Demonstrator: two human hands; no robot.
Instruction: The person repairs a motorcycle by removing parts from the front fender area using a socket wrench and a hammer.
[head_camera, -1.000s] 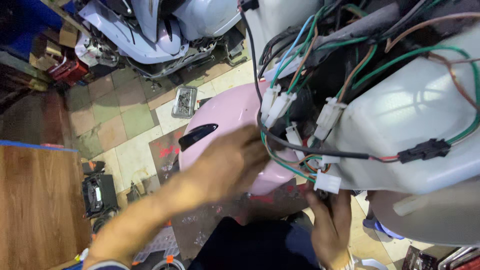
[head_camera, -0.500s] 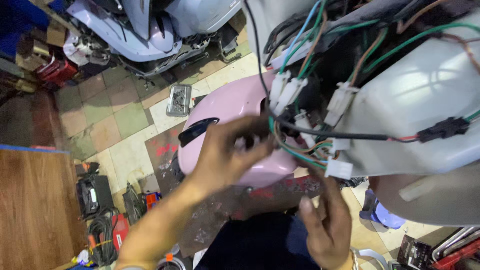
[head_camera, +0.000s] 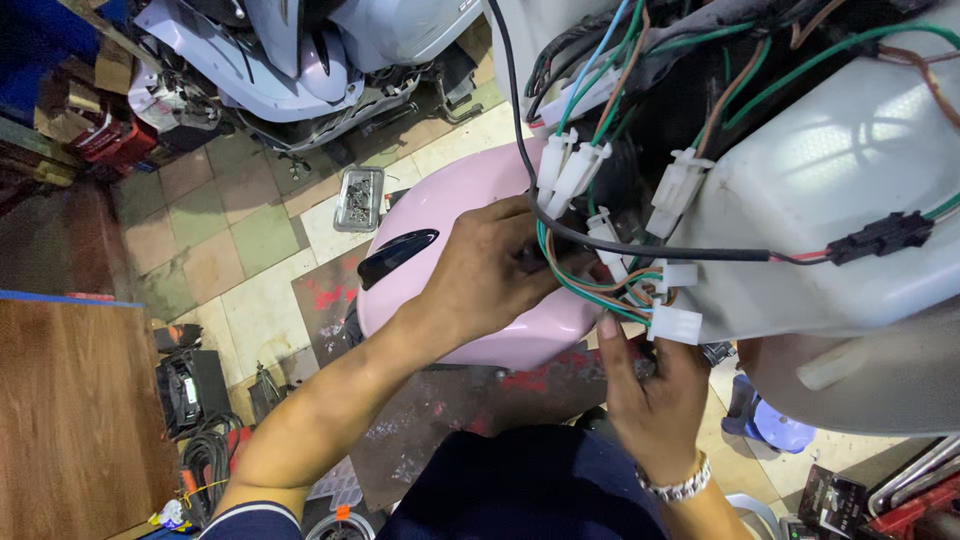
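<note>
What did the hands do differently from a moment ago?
The left hand slid further right, from over the pink scooter panel into the bundle of wires, where its fingers now seem to pinch something dark. The right hand rose a little, thumb up beside the lowest white connector. The pink panel, the black connector and the small metal tray on the floor stayed put.

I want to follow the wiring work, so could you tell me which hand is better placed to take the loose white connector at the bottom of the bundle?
Probably the right hand: its fingertips sit just below the white connector. The left hand is busy higher up among the wires.
</note>
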